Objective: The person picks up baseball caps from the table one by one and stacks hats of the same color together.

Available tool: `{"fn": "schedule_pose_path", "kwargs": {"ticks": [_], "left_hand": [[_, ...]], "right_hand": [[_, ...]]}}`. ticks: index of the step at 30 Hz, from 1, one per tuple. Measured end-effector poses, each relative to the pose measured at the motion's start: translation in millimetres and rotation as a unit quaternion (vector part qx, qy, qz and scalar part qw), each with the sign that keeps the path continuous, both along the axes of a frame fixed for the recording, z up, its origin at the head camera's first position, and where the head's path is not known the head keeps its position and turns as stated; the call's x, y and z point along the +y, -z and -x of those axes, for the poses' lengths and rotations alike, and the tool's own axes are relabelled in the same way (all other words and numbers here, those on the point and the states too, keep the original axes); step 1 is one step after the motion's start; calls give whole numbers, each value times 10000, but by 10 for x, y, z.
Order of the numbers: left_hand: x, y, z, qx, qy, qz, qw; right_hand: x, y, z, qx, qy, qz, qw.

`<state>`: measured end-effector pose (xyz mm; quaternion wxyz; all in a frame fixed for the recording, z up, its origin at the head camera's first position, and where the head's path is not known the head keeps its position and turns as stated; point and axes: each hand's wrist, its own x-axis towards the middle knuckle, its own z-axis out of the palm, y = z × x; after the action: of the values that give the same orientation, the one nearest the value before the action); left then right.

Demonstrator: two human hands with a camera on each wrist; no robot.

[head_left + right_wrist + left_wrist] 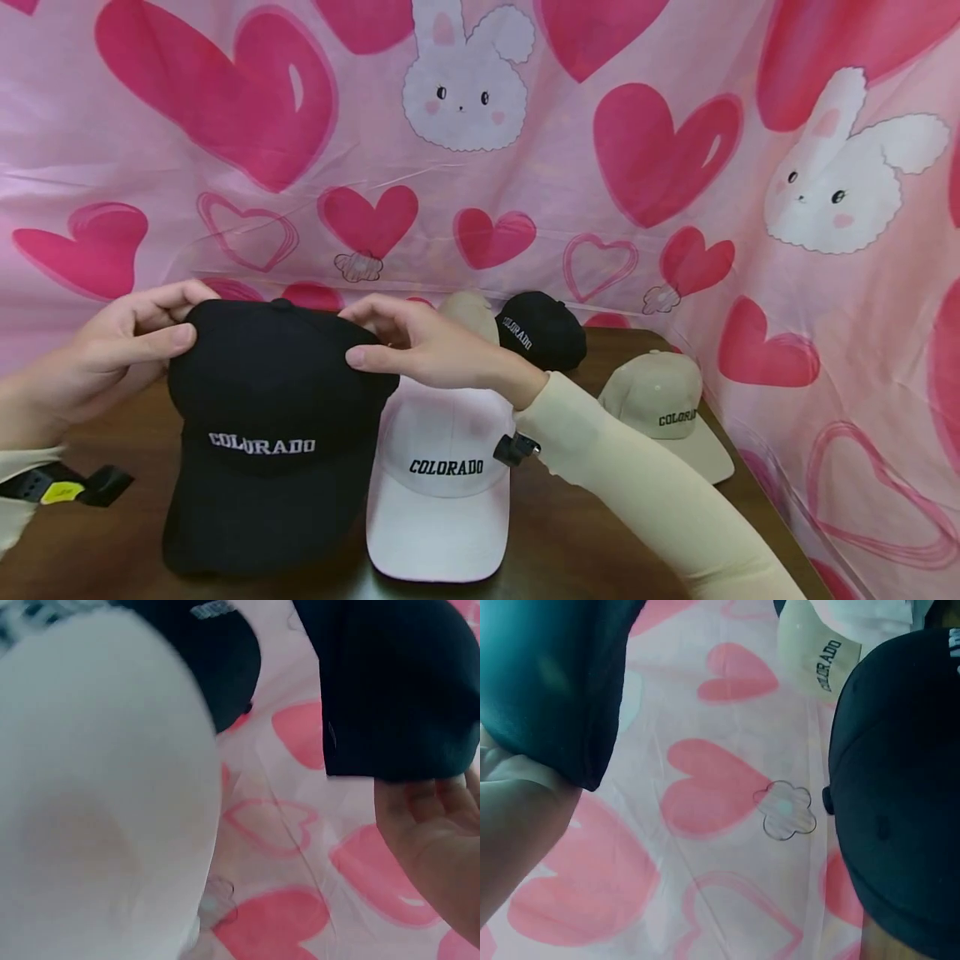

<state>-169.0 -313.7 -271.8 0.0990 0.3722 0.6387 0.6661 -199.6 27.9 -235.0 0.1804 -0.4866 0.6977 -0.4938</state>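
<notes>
My two hands hold up a black cap [273, 354] by opposite sides of its crown. The left hand [112, 354] has its thumb in front and fingers behind. On the other side, the right hand [427, 346] pinches the crown likewise. Below and overlapping it is a second black cap [900, 787] on the table, its button and a bit of white lettering showing in the left wrist view; the two dark shapes merge in the head view. Right beside them lies a white cap [442, 500] with black COLORADO lettering, brim toward me. It fills the left of the right wrist view.
Behind my right hand a beige cap [468, 312] is partly hidden, next to another black cap [540, 329]. Another beige cap [660, 392] sits near the right edge of the brown table [577, 533]. A pink heart-and-rabbit cloth [555, 175] hangs behind and to the right.
</notes>
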Motion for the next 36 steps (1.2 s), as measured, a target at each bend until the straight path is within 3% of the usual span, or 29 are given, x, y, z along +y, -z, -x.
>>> {"fn": "schedule_pose_path", "kwargs": {"ticks": [3,8,11,15,18,23,32,36], "left_hand": [[-76,-12,21,6,-248,244,9994],[-228,41,54,-318,-564,724,9953],[-330,121,73,-696,-542,835,9926],[-429,252,102,-1106,-252,774,9905],[-454,352,102,-1283,-355,846,9875],[-466,499,83,-1582,-747,1113,9783],[-587,650,127,-1841,-853,1384,9694],[-677,715,177,-1930,-735,1398,9684]], "right_hand": [[-82,31,0,-196,176,125,9996],[-265,264,109,-554,560,187,9967],[-371,407,140,-751,654,125,9950],[-475,555,122,-945,821,-66,9921],[-530,653,103,-1070,958,-227,9894],[-595,799,95,-1078,1225,-588,9848],[-784,936,73,-1017,1666,-1024,9754],[-859,962,101,-772,1861,-1188,9723]]}}
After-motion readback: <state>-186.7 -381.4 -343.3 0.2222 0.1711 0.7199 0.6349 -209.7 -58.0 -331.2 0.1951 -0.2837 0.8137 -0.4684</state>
